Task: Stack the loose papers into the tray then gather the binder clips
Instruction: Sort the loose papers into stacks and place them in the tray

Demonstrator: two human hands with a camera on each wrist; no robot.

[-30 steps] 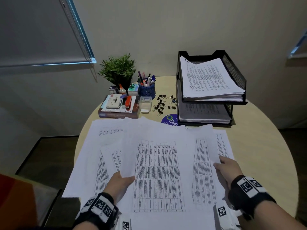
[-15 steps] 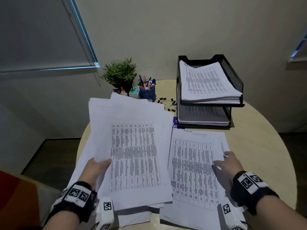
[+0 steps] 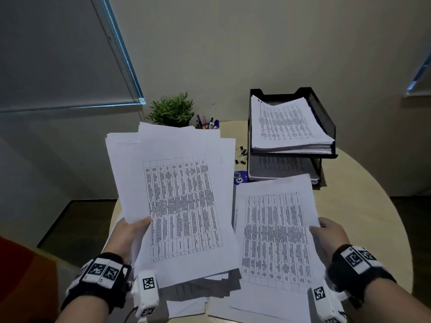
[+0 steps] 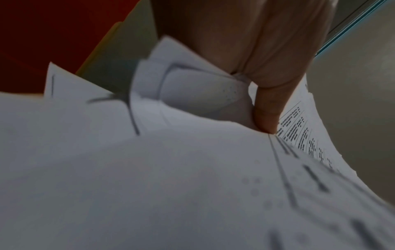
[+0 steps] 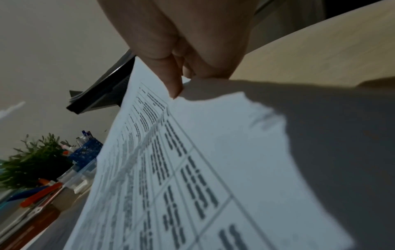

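Note:
My left hand (image 3: 130, 234) grips a thick sheaf of printed papers (image 3: 177, 201) raised off the round table, thumb on top (image 4: 267, 116). My right hand (image 3: 326, 231) pinches the right edge of a smaller stack of printed sheets (image 3: 275, 234), lifted at that side in the right wrist view (image 5: 175, 81). More sheets lie under both stacks near the front edge (image 3: 186, 301). The black two-tier mesh tray (image 3: 324, 117) stands at the back right, both tiers filled with paper (image 3: 286, 124). A few black binder clips (image 3: 241, 155) lie just left of the tray, partly hidden by the raised sheaf.
A potted green plant (image 3: 172, 110) and a blue pen cup (image 3: 207, 124) stand at the back, behind the raised papers. A blue round sticker (image 3: 240, 178) lies by the tray. Bare table (image 3: 363, 206) shows to the right. A stapler and pens appear in the right wrist view (image 5: 40, 191).
My left hand has lifted its sheaf higher and farther up toward the plant, hiding the book and most clips. My right hand now pinches and raises the right stack's edge.

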